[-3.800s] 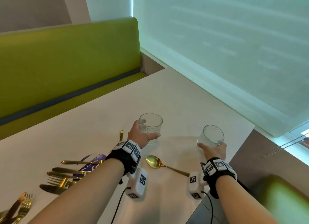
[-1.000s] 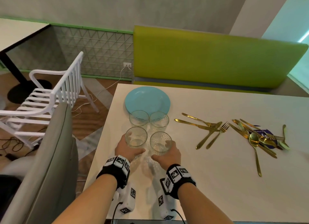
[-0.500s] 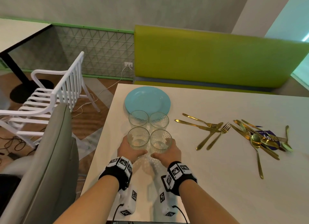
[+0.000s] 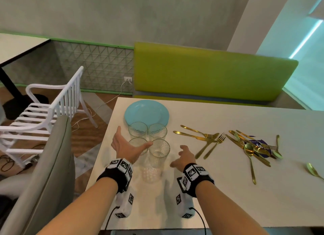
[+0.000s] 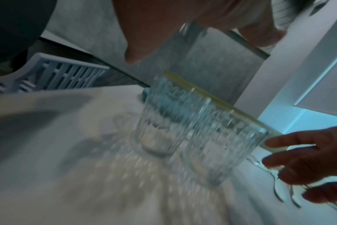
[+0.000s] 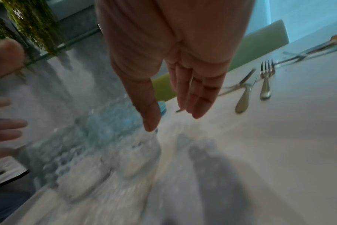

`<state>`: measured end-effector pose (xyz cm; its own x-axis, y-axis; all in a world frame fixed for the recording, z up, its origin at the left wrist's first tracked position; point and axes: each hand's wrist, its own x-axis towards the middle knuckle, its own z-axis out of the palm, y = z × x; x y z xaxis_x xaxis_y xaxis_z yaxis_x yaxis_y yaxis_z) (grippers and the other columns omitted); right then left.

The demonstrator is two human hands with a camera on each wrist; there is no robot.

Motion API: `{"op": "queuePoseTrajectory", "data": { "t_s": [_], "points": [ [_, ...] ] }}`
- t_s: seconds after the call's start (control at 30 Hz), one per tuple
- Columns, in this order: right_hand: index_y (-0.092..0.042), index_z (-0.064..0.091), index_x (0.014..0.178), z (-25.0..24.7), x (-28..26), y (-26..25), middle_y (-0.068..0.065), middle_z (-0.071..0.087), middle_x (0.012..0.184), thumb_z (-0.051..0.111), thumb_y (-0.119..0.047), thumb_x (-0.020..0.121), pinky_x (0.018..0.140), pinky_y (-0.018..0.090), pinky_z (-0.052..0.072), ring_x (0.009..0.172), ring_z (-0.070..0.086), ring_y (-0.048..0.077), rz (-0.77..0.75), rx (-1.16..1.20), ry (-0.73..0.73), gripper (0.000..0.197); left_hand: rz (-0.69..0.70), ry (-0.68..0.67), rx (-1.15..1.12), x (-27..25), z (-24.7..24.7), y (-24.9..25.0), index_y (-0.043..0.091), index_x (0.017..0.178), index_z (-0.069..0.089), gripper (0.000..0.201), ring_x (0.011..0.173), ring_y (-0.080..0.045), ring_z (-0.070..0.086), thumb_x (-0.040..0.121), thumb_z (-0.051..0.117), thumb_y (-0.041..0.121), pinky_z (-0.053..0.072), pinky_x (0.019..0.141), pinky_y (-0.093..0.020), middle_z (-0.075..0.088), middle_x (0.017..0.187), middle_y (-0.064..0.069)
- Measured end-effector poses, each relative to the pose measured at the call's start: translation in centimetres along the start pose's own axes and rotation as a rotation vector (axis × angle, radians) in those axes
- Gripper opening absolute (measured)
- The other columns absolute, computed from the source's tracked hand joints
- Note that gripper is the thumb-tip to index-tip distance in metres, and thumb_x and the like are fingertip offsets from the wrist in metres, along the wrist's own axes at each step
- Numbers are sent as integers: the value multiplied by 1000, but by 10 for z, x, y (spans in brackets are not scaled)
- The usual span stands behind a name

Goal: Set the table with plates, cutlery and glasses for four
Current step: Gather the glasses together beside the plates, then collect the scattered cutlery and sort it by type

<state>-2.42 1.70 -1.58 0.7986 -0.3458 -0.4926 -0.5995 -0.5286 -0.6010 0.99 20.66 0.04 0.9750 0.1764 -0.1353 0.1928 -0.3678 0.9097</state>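
Hands (image 4: 126, 147) (image 4: 185, 157) | released near glasses (image 4: 158, 149) | fingers now spread, apart

Clear ribbed glass tumblers (image 4: 158, 148) at frame centre, glossy blue plate (image 4: 147, 112) above them, shiny gold metal cutlery (image 4: 249, 145) at right, matt pale table (image 4: 219, 191), smooth green padded bench (image 4: 210, 73) above

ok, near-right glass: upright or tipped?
Upright. The near-right glass stands on the table, rim up, empty; both hands are off it.
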Motion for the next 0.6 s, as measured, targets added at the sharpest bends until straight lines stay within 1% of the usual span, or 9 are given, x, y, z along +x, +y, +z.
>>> {"op": "queuePoseTrajectory", "data": {
  "t_s": [0.1, 0.17, 0.23, 0.3, 0.33, 0.4, 0.43, 0.5, 0.6],
  "points": [
    [-12, 31, 142, -36, -6, -1, 9, 52, 136, 75, -11, 77, 99, 27, 43, 126, 49, 23, 5, -32, 51, 78, 130, 95, -2, 7, 0, 38, 7, 148, 19, 111, 141, -30, 18, 61, 69, 55, 15, 118, -43, 26, 150, -14],
    [-12, 38, 138, -59, -9, 2, 8, 57, 131, 73, -12, 78, 96, 25, 45, 122, 53, 21, 5, -64, 112, 69, 213, 132, 41, 17, 10, 64, 4, 143, 30, 83, 135, -31, 29, 78, 67, 41, 19, 113, -39, 38, 143, -16],
    [-15, 45, 129, -82, -9, 10, 7, 64, 120, 73, -12, 78, 82, 19, 48, 111, 61, 20, 1, -88, 143, 58, 282, 124, 97, 24, 28, 89, 3, 137, 40, 57, 130, -31, 36, 87, 60, 22, 23, 108, -34, 45, 137, -17],
    [-20, 51, 117, -104, -8, 21, 5, 68, 106, 72, -13, 78, 72, 17, 47, 97, 65, 18, 6, -121, 166, 45, 338, 63, 131, 25, 55, 111, 4, 133, 46, 46, 127, -29, 41, 88, 55, 14, 27, 105, -32, 48, 134, -15],
    [-20, 54, 116, -115, -7, 29, 5, 68, 107, 71, -12, 79, 76, 20, 49, 96, 64, 19, 18, -127, 186, 41, 359, 22, 139, 23, 72, 119, 6, 131, 48, 44, 125, -28, 43, 89, 54, 13, 30, 104, -33, 49, 133, -14],
    [-14, 57, 121, -137, 1, 49, 8, 65, 116, 70, -11, 80, 93, 28, 49, 106, 61, 22, 62, -97, 228, 43, 380, -68, 149, 19, 107, 133, 7, 129, 50, 41, 122, -28, 48, 89, 54, 13, 38, 103, -36, 49, 131, -12],
    [-13, 56, 122, -148, 4, 59, 9, 65, 118, 71, -12, 79, 95, 30, 48, 108, 61, 23, 85, -73, 236, 45, 377, -123, 167, 18, 126, 137, 8, 128, 50, 40, 120, -28, 50, 88, 54, 13, 41, 101, -36, 50, 131, -12],
    [-11, 56, 122, -170, 17, 80, 9, 65, 115, 71, -13, 79, 90, 29, 48, 106, 61, 23, 119, -55, 239, 45, 332, -257, 255, 18, 165, 142, 8, 128, 50, 40, 120, -28, 51, 88, 55, 15, 41, 99, -33, 51, 130, -12],
    [-10, 58, 120, -200, 41, 106, 9, 67, 112, 73, -17, 78, 93, 32, 50, 104, 63, 24, 150, -37, 265, 45, 266, -441, 474, 24, 221, 141, 10, 128, 50, 39, 123, -27, 50, 90, 53, 17, 41, 101, -33, 51, 134, -12]
  ]
}}
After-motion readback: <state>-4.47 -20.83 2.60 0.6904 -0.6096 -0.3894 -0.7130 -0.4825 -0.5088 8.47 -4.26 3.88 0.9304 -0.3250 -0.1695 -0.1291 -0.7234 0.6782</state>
